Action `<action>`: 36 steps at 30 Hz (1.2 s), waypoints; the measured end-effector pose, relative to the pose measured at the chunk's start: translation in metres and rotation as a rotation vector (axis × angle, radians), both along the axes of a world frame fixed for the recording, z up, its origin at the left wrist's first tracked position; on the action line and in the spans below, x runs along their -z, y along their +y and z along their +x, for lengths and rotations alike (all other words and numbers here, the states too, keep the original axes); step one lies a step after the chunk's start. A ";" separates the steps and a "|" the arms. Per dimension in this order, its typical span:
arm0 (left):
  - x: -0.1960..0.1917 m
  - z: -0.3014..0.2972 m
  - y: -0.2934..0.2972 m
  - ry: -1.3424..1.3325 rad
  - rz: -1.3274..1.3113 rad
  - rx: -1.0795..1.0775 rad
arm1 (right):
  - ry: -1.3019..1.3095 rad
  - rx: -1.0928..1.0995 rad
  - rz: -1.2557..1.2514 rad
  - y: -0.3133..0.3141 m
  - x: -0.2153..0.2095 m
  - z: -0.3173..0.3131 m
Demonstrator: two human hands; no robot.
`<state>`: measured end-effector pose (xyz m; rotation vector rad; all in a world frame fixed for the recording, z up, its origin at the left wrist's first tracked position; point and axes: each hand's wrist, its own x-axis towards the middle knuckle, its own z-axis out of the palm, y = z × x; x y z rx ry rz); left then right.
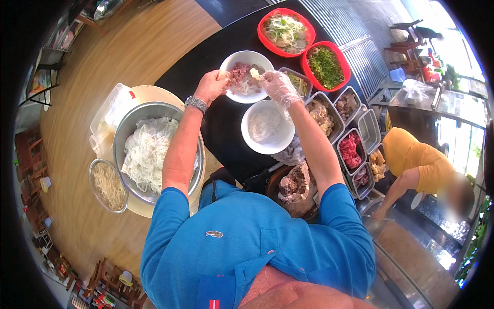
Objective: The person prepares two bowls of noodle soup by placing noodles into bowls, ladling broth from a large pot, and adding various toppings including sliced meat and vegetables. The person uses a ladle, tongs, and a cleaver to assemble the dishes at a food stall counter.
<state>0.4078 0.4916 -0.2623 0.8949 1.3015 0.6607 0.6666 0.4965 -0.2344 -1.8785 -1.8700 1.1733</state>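
Both my hands are over a white bowl [261, 58] of pale noodles topped with sliced meat [239, 75]. My bare left hand [210, 87], with a metal watch on the wrist, is at the bowl's left rim. Its fingers are pinched together, and what they hold is too small to make out. My right hand [282, 88], in a clear plastic glove, is closed at the right rim. Its fingertips pinch a small pale yellowish piece of food [256, 74] above the bowl. Directly nearer to me stands a second white bowl [267, 148] with pale noodles in it.
Red baskets of sliced onion [284, 32] and chopped greens [325, 64] stand at the back. Meat trays [351, 149] line the right; a large cooked meat piece [297, 188] lies nearer. Left are a steel noodle basin [119, 149] and a thin-noodle strainer [109, 188]. Another person [414, 157] bends at right.
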 end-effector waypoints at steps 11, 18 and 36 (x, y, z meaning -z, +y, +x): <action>-0.003 -0.001 0.013 0.530 0.314 0.412 | -0.213 -0.248 -0.114 0.020 0.018 -0.023; 0.025 0.024 0.035 0.702 0.463 0.681 | -0.244 -0.179 -0.042 0.022 0.009 -0.005; 0.044 0.054 0.048 0.583 0.141 0.196 | -0.053 0.089 -0.125 0.015 0.001 0.014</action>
